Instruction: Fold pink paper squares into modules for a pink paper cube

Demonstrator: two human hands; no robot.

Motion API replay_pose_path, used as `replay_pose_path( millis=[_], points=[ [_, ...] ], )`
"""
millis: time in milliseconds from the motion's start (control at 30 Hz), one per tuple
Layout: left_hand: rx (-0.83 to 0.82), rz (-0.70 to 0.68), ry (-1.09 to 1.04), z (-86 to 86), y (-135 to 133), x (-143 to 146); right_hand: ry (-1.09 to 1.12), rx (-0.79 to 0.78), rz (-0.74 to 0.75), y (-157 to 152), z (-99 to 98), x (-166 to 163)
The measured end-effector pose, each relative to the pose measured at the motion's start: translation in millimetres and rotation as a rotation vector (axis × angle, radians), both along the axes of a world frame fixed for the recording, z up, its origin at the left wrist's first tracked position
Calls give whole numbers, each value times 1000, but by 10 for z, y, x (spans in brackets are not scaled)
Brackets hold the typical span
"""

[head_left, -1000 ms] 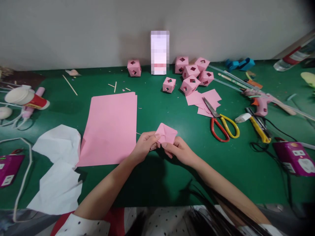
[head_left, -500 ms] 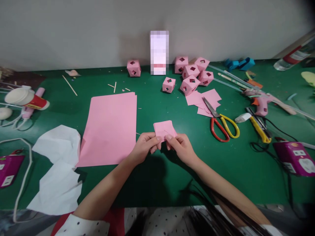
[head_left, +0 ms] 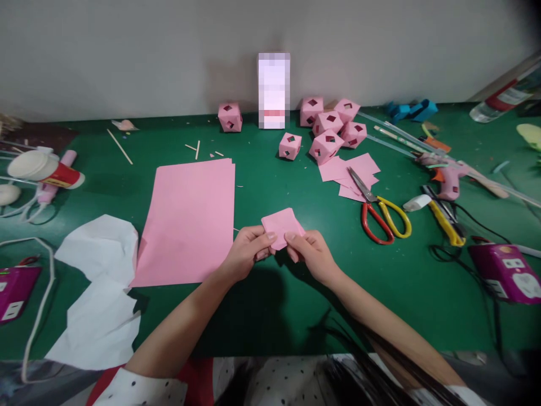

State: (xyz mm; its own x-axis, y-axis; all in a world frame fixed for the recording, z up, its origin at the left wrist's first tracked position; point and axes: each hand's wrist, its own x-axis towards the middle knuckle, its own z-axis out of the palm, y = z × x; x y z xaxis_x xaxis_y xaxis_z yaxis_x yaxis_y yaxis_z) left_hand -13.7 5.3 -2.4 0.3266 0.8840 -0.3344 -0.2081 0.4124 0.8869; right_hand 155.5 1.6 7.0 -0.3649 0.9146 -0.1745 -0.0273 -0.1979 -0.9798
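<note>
A small folded pink paper square (head_left: 279, 223) is pinched between both of my hands just above the green table (head_left: 262, 304). My left hand (head_left: 247, 252) grips its near left edge with thumb and fingers closed. My right hand (head_left: 311, 255) pinches its near right edge the same way. A stack of large pink sheets (head_left: 190, 217) lies just left of my hands.
Several pink paper cubes (head_left: 327, 129) stand at the back, one (head_left: 230, 117) apart on the left. Small pink squares (head_left: 353, 172), scissors (head_left: 378, 208), a glue gun (head_left: 448, 177) and a purple power strip (head_left: 505, 270) lie right. White paper (head_left: 99, 293) and a glue bottle (head_left: 44, 169) lie left.
The pink piece went from a puffed, creased shape to a flat folded square, turned in my fingers. Both hands stayed in place, shifting only their grip.
</note>
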Motion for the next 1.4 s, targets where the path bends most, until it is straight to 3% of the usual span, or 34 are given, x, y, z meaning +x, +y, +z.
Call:
replay_pose_path(
  millis=[400, 667, 1267, 1400],
  points=[
    [96, 58, 75, 0, -72, 61, 16, 32, 54, -45, -63, -42],
    [-12, 102, 14, 30, -11, 44, -75, 20, 108, -27, -30, -9],
    [143, 59, 48, -8, 12, -16, -23, 65, 134, -13, -60, 34],
    [200, 65, 149, -40, -9, -44, -8, 47, 149, -19, -48, 27]
  ],
)
